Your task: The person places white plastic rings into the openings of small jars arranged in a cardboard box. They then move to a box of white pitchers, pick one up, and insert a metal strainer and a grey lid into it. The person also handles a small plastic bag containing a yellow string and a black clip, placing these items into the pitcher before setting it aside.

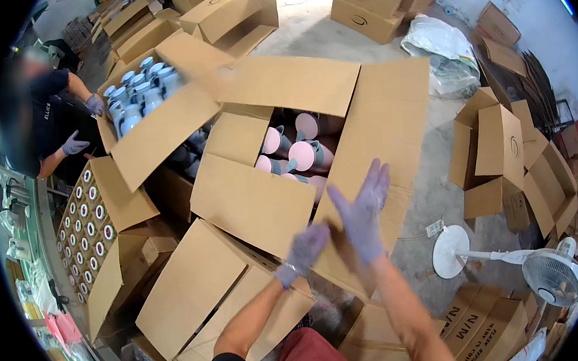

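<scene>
An open cardboard box point(253, 190) in front of me holds several pink-lidded flasks point(307, 154) with grey handles, partly covered by its flaps. My right hand point(363, 209), in a pale purple glove, is over the wide right flap point(392, 119) with its fingers spread and nothing held. My left hand point(306, 250), gloved alike, is close to the near flap's lower corner; motion smears its fingers, and whether it touches the cardboard I cannot tell. Below it lies the closed-looking top of another carton point(195, 281).
At the left a person point(46, 117) in dark clothes and gloves stands by a box of blue-grey jugs point(139, 94). A carton of small cylinders point(88, 228) sits nearer. On the right are a white fan point(554, 276), empty-looking cartons point(497, 142) and a plastic sack point(439, 52).
</scene>
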`<move>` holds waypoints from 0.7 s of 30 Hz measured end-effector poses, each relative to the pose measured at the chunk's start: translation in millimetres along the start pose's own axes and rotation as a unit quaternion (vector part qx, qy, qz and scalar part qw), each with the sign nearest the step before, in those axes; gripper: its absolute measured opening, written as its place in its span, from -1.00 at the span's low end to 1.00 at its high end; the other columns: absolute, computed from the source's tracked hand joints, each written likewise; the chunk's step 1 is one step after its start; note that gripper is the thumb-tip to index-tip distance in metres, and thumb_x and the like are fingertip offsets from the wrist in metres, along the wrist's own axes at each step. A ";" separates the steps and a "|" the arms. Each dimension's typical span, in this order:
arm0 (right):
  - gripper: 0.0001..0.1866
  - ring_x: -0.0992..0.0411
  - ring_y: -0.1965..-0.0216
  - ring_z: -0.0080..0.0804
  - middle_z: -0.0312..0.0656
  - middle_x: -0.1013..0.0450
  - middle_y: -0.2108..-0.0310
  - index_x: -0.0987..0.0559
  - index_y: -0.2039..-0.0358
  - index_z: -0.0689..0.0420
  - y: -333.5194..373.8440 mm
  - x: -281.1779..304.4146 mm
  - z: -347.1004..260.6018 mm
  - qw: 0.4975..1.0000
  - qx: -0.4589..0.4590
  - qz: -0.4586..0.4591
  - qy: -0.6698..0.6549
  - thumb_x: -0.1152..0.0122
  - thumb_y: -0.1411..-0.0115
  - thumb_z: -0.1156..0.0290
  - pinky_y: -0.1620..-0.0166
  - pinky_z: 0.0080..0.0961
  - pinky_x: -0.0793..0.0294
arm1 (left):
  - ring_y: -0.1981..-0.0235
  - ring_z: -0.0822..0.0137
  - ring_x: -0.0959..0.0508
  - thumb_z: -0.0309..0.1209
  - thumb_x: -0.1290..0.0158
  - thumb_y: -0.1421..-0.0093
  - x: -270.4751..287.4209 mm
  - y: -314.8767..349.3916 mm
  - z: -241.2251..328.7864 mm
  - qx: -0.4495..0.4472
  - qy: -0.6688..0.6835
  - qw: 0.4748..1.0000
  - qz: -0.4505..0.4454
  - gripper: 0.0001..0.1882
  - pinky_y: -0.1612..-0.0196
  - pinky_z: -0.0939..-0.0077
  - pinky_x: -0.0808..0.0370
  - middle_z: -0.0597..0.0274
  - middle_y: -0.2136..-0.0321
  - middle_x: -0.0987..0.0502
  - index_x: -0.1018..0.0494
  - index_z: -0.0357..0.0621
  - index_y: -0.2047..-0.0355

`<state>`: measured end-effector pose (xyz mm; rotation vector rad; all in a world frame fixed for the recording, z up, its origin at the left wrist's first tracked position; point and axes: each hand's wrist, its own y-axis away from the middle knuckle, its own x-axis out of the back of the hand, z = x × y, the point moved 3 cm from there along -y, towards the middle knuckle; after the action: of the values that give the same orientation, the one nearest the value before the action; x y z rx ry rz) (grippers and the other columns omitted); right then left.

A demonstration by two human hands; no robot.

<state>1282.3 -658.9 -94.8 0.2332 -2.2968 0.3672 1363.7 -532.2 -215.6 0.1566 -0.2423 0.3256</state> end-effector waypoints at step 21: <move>-0.07 -0.42 0.11 -0.38 -0.11 -0.34 -0.12 0.07 -0.44 0.14 12.1 -107.8 185.8 0.949 -0.172 -0.134 -0.228 -0.03 -0.04 0.49 0.10 -0.51 -0.48 | -0.31 -0.20 -0.15 0.23 0.02 -0.17 167.3 -190.4 -131.9 0.125 -0.463 0.822 0.308 -0.05 -0.30 -0.17 -0.04 -0.27 -0.30 -0.10 -0.06 -0.19 -0.35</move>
<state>1225.4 -703.8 -297.3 0.4870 -2.6826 -0.2560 1608.7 -635.6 -320.1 0.5000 -1.2414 0.9238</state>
